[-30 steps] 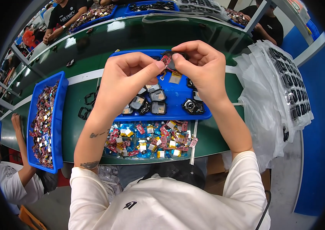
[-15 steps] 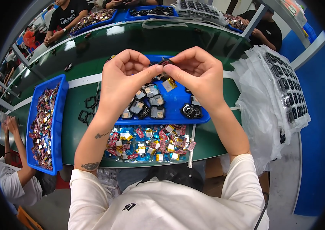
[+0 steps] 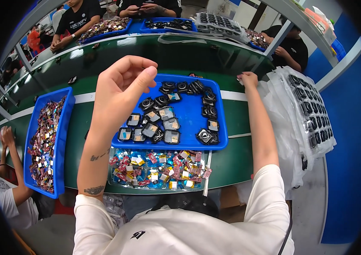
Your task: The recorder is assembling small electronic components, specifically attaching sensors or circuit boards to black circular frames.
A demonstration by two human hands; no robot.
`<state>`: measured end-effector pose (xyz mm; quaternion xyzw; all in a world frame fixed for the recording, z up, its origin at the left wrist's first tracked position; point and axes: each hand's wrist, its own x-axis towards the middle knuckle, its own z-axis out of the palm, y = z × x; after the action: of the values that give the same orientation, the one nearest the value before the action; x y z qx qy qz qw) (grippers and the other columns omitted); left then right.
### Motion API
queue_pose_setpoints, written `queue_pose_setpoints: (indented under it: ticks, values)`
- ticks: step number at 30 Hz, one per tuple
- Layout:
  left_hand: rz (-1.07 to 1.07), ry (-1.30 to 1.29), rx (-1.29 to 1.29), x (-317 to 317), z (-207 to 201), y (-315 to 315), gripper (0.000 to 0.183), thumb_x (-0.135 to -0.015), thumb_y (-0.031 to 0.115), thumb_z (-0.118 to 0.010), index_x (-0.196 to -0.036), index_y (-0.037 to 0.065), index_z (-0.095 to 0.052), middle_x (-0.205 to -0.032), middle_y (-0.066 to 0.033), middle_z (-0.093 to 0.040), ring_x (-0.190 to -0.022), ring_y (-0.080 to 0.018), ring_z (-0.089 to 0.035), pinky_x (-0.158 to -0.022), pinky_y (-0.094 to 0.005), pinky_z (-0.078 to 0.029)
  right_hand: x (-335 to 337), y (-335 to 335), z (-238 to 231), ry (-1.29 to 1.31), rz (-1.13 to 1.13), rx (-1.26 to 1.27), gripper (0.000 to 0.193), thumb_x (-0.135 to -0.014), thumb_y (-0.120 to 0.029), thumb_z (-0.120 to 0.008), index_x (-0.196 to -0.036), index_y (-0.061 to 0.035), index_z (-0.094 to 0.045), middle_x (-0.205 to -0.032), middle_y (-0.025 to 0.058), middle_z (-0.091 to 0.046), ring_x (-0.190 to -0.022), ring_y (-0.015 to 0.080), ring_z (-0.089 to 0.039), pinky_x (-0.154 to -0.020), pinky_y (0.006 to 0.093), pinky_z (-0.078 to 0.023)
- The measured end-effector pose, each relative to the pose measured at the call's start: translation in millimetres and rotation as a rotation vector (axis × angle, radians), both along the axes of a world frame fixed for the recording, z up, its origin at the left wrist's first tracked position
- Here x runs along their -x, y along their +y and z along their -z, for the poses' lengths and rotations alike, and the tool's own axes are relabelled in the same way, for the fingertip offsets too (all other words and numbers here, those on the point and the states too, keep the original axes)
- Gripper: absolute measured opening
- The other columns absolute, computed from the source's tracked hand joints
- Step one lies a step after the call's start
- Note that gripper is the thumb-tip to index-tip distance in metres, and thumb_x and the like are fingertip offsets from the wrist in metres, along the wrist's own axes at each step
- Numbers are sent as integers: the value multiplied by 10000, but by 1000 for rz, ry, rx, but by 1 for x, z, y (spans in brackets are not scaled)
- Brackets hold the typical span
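While the left hand (image 3: 119, 87) is held up bent at the wrist in the head view, the right hand (image 3: 249, 79) lies far off to its right, arm stretched well forward. Left: forearm near upright in the picture, back of hand to the left, fingers curled inward, thumb pointing away to the right. Grip narrow; whether thumb and index tips meet, cannot tell. Right: elbow almost straight, fingers bunched low at the table's edge of white plastic. A small piece (image 3: 240, 78), dark and pale, shows at the fingertips; too small to name, and whether pinched or merely touched, cannot tell.

Just right of the left grip, and on toward the body: blue tray (image 3: 180, 146), on the green table (image 3: 240, 114). Black casings (image 3: 171, 137) inside, several with grey faces, clustered nearest the left wrist; others line the tray's far and right sides. Nearer the body, below both grips, a clear tray (image 3: 155, 190) of red circuit boards (image 3: 151, 158) and silvery cells. Well left of the left forearm, a long blue bin (image 3: 60, 170), heaped with similar parts. Just right of the right forearm, bagged black moulded trays (image 3: 312, 106).
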<state>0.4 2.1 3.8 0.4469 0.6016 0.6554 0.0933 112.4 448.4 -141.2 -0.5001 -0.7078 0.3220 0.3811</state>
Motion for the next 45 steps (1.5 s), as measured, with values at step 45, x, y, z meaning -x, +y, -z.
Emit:
queue_pose_setpoints:
  ticks: [45]
  values:
    - [137, 793, 63, -22, 9, 4, 147, -651, 4, -739, -768, 18, -651, -726, -74, -615, -671, -203, -598, -600, -293, -478, -62, -296, -105, 425, -1007, 7, 150, -785, -43, -690, -923, 12, -668, -827, 57, -676, -730, 85, -616, -635, 215, -474]
